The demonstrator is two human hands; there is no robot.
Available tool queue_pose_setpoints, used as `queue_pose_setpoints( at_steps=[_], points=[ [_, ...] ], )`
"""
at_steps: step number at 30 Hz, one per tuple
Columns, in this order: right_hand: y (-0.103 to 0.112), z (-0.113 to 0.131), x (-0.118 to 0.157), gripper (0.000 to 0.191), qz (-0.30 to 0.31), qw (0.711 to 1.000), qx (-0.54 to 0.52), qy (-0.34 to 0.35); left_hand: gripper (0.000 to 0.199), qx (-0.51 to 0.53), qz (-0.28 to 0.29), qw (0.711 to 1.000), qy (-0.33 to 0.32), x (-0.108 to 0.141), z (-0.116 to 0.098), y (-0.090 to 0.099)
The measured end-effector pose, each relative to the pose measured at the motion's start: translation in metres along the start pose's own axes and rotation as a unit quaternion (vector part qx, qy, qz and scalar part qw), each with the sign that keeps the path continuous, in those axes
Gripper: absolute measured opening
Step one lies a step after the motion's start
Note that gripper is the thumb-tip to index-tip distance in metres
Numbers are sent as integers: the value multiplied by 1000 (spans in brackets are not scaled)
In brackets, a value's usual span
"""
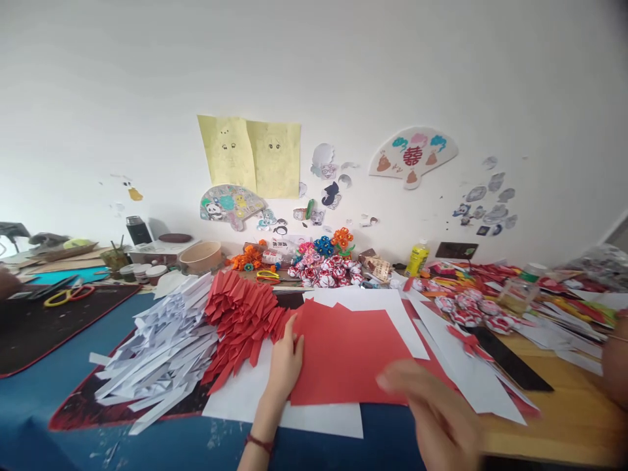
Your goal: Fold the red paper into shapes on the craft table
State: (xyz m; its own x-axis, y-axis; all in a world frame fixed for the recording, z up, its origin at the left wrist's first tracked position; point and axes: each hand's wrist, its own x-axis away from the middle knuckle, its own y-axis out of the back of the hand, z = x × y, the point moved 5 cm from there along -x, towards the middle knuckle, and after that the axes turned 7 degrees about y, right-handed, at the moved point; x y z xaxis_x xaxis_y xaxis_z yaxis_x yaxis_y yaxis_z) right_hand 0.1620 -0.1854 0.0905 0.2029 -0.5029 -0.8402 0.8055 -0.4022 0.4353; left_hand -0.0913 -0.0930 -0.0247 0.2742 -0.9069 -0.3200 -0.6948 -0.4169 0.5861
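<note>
At nine o'clock from the red sheet (350, 353) I see white folded strips (167, 353) heaped, then red folded strips (240, 320). My left hand (286, 360) lies on its nine o'clock edge, fingers extended, thumb apart, gripping nothing visible. The sheet lies over white paper (240, 396). At its four o'clock my right hand (436, 412) is blurred, fingers half curled; I can't tell if it holds anything.

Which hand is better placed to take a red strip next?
Likely the left hand, at the left edge of the red sheet, beside the red strips; the right hand is farther off, by the sheet's near right corner.
</note>
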Motion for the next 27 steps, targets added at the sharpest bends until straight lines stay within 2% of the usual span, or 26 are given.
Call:
queue_pose_setpoints(
  at_steps=[1, 3, 4, 8, 10, 15, 17, 20, 22, 24, 27],
  points=[
    [-16, -17, -1, 32, 8, 1000, -3, -23, 48, -7, -6, 1000, 1, 0, 2, 0],
    [-47, -54, 9, 34, 73, 992, 6, -100, 42, -22, -22, 1000, -3, -1, 4, 0],
    [-60, -70, 18, 34, 104, 987, 35, -115, 39, -28, -31, 999, -7, 0, 4, 1],
    [-88, -110, 57, 42, 194, 963, 144, -117, 36, -57, -49, 997, -25, 2, -6, 7],
    [-94, -121, 64, 46, 229, 951, 169, -118, 37, -94, -21, 994, -53, 1, -22, 9],
    [-107, -147, 42, 50, 276, 929, 194, -150, 42, -188, 84, 953, -224, -14, -80, 0],
    [-113, -156, 31, 48, 269, 933, 184, -153, 38, -204, 115, 930, -282, -23, -96, -9],
    [-115, -168, 20, 45, 205, 953, 140, -174, 32, -223, 159, 900, -338, -36, -105, -24],
    [-111, -174, 17, 45, 144, 964, 77, -212, 31, -227, 198, 879, -368, -40, -103, -34],
    [-107, -179, 16, 47, 96, 961, -3, -259, 31, -224, 237, 861, -390, -43, -98, -40],
    [-104, -184, 16, 48, 75, 950, -55, -298, 29, -202, 279, 853, -392, -48, -89, -43]
  ],
)
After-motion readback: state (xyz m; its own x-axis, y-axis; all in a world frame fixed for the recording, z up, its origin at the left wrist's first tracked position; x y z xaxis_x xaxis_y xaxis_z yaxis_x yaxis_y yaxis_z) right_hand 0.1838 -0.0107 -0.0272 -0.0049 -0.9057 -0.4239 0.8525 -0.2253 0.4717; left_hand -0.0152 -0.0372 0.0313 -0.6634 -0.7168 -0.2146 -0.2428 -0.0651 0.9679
